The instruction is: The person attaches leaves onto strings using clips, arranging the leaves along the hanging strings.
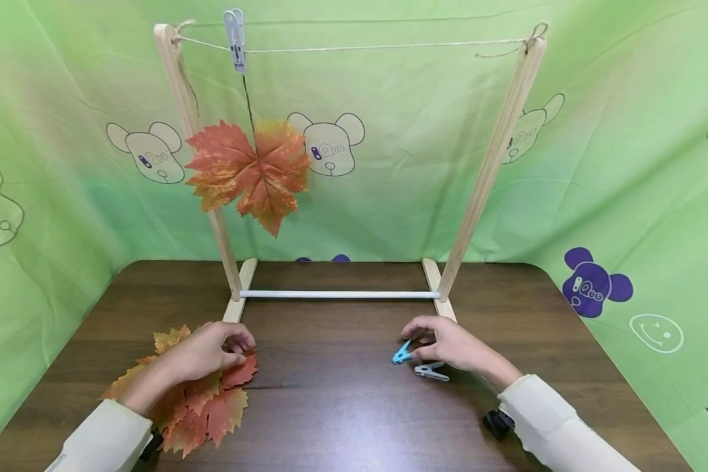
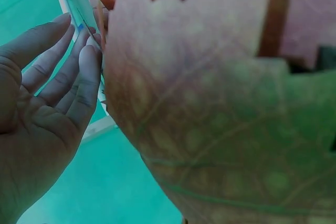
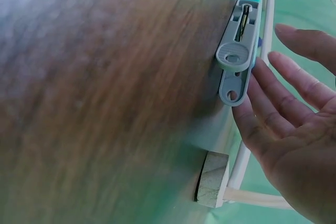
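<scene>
My left hand (image 1: 209,351) is over a pile of red-orange artificial maple leaves (image 1: 203,416) on the table's left side. Its fingertips are at the edge of the top leaf; in the left wrist view a large leaf (image 2: 199,87) fills the right side, beside loosely bent fingers (image 2: 58,77). My right hand (image 1: 448,344) is low over the table, thumb and fingers spread around a blue clothespin (image 1: 401,353). A grey clothespin (image 1: 431,372) lies just nearer to me. In the right wrist view it (image 3: 236,51) covers most of the blue one, beside my fingers (image 3: 283,103).
A wooden frame (image 1: 488,174) with a white crossbar (image 1: 339,294) stands at the back of the table. Across its top runs a string (image 1: 377,47). There a light grey clothespin (image 1: 236,39) holds a maple leaf (image 1: 250,174) by its stem. A green printed cloth (image 1: 625,164) hangs behind.
</scene>
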### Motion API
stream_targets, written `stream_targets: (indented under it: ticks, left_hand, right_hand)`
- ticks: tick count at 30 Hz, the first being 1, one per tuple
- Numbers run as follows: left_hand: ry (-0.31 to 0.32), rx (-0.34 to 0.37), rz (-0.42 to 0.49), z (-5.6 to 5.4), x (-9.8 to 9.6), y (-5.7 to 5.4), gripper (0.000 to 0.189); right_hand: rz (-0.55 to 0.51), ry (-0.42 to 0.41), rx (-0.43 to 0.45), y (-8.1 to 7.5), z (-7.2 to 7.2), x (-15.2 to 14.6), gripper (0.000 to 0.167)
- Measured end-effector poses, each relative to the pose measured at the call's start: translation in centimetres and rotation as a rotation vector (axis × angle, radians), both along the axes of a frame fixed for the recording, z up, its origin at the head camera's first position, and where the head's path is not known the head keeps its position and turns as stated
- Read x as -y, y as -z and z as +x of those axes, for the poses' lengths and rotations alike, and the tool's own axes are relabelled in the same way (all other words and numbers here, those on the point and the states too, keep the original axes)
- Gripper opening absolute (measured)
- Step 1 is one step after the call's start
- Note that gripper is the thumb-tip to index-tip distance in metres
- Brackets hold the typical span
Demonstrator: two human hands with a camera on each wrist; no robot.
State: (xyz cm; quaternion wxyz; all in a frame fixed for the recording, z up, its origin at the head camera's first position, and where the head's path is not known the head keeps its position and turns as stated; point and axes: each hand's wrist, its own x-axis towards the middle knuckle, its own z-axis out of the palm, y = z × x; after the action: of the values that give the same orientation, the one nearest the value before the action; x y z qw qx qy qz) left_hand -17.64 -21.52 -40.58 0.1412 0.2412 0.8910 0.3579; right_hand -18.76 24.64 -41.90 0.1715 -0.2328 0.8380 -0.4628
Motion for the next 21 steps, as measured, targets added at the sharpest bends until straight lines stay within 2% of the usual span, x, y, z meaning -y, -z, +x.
stream_targets:
  ticks: [7, 12, 21]
  left_hand:
    - [0.022, -0.012, -0.032, -0.28, -0.40, 0.06, 0.018]
    - [0.010, 0.021, -0.052, -0.42, -0.67, -0.06, 0.020]
    - [0.021, 0.025, -0.047, -0.49, -0.51, -0.09, 0.021]
  right_hand:
    - [0.030, -0.013, -0.025, 0.26, -0.26, -0.27, 0.031]
    - [0.067, -0.044, -0.092, 0.27, -0.44, -0.45, 0.030]
    - [0.130, -0.067, -0.199, 0.74, -0.79, -0.70, 0.031]
